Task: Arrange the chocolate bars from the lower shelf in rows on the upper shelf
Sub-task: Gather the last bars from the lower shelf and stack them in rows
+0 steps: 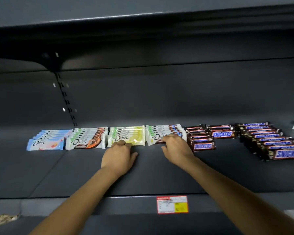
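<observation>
On the dark upper shelf (75, 175), Dove bars lie in four rows running front to back: a blue row (46, 144), an orange-brown row (87, 141), a yellow-green row (127, 133) and a white row with blue-brown ends (163, 129). My left hand (119, 155) lies palm down, its fingertips pressing the front edge of the frontmost yellow-green bar. My right hand (175, 148) pinches the front bar of the fourth row between curled fingers and thumb and hides most of it.
Snickers bars fill three rows to the right (202, 145), (221, 134), (270, 141). A red and yellow price label (172, 204) sits on the shelf's front lip. Another shelf board (143, 31) hangs overhead. Gold wrappers (2, 218) show below at the bottom left.
</observation>
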### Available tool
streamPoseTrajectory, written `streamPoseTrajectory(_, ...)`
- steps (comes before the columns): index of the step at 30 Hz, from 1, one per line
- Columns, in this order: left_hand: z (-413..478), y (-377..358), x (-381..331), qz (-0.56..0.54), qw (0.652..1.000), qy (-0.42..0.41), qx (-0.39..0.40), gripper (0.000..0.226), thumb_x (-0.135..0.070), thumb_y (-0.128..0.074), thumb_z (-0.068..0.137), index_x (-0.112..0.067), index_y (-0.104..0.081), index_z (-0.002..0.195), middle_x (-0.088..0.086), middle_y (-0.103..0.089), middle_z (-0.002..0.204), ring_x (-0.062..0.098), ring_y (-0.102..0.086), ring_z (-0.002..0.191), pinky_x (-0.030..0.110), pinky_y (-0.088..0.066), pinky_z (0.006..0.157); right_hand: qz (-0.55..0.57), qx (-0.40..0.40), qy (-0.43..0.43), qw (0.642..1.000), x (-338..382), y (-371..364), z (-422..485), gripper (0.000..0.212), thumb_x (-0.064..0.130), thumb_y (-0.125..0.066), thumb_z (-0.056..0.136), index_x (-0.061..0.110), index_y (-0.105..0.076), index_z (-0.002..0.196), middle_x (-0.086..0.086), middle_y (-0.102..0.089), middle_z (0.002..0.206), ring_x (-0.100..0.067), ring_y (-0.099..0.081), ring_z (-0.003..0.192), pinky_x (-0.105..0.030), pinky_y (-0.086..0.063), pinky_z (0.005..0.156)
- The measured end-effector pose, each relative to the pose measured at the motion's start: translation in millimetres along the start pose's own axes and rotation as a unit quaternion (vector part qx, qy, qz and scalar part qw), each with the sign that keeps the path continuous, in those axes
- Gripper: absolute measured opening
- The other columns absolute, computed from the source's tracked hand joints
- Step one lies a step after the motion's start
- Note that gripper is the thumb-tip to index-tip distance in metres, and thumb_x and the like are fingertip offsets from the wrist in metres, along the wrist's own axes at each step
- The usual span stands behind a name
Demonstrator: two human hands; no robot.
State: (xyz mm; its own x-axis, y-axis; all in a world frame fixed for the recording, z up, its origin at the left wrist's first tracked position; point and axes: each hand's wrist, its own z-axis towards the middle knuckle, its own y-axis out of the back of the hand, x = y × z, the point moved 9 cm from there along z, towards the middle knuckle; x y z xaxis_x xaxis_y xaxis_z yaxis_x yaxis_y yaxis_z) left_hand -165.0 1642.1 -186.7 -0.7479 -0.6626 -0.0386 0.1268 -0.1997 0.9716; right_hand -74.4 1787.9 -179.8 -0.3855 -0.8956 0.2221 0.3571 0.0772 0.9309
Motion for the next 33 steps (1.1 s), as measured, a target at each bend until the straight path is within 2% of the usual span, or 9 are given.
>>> streamPoseTrajectory(4,9,-12,17,-0.003,1.000,-0.019,0.010,0.050,-0.052,-0.039,0.092,-0.022,-0.042,0.131,0.003,-0.046,0.129,0.024,-0.043,0.120,0.035,-0.043,0.095,-0.020,-0.019,-0.034,0.999,12,-9,13,0.034,0.020,-0.048,0.092,0.011,-0.052,0.124,-0.007,-0.051,0.123,-0.026,-0.044,0.116,-0.034,-0.041,0.093)
streamPoseTrajectory(7,13,-19,19,0.007,0.999,-0.030,0.018,0.056,-0.057,-0.034,0.091,-0.024,-0.037,0.136,0.005,-0.038,0.136,0.025,-0.037,0.124,0.037,-0.038,0.100,-0.035,-0.032,-0.038,0.998,14,-13,16,0.036,0.019,-0.047,0.092,0.011,-0.049,0.127,-0.006,-0.047,0.124,-0.024,-0.040,0.117,-0.032,-0.038,0.096)
streamPoseTrajectory(14,15,-26,21,0.017,0.999,-0.026,0.034,0.058,-0.060,-0.031,0.091,-0.024,-0.035,0.137,0.006,-0.033,0.139,0.026,-0.033,0.126,0.039,-0.037,0.101,-0.067,-0.037,-0.016,0.997,16,-16,16,0.034,0.017,-0.048,0.091,0.010,-0.050,0.125,-0.006,-0.046,0.120,-0.024,-0.040,0.113,-0.030,-0.039,0.095)
streamPoseTrajectory(19,12,-16,33,-0.015,0.999,-0.011,0.032,0.053,-0.059,-0.033,0.091,-0.025,-0.044,0.131,0.003,-0.038,0.137,0.023,-0.037,0.125,0.039,-0.038,0.101,-0.075,-0.036,-0.010,0.996,27,-13,19,0.036,0.023,-0.045,0.091,0.012,-0.051,0.124,-0.005,-0.048,0.121,-0.024,-0.043,0.113,-0.034,-0.040,0.093)
streamPoseTrajectory(24,-3,5,75,0.016,0.999,0.044,-0.021,0.045,-0.050,-0.038,0.092,-0.020,-0.054,0.122,0.003,-0.049,0.126,0.025,-0.043,0.117,0.036,-0.041,0.095,-0.048,-0.038,0.048,0.997,68,-9,24,0.028,0.025,-0.046,0.092,0.018,-0.058,0.117,-0.002,-0.055,0.117,-0.022,-0.046,0.111,-0.031,-0.040,0.091)
streamPoseTrajectory(28,-15,20,135,0.034,0.994,0.094,-0.047,0.031,-0.035,-0.046,0.090,-0.020,-0.059,0.114,0.003,-0.059,0.112,0.026,-0.052,0.107,0.033,-0.047,0.082,-0.017,-0.023,0.116,0.993,121,-18,28,0.024,0.023,-0.047,0.093,0.023,-0.062,0.112,0.000,-0.059,0.111,-0.022,-0.052,0.106,-0.029,-0.042,0.084)
streamPoseTrajectory(33,-23,28,222,0.078,0.983,0.152,-0.069,0.024,-0.014,-0.052,0.085,-0.015,-0.063,0.106,0.005,-0.061,0.103,0.028,-0.055,0.095,0.034,-0.044,0.064,-0.012,-0.020,0.147,0.989,179,-40,43,0.026,0.020,-0.047,0.093,0.022,-0.061,0.114,-0.002,-0.057,0.113,-0.023,-0.049,0.109,-0.032,-0.043,0.088)
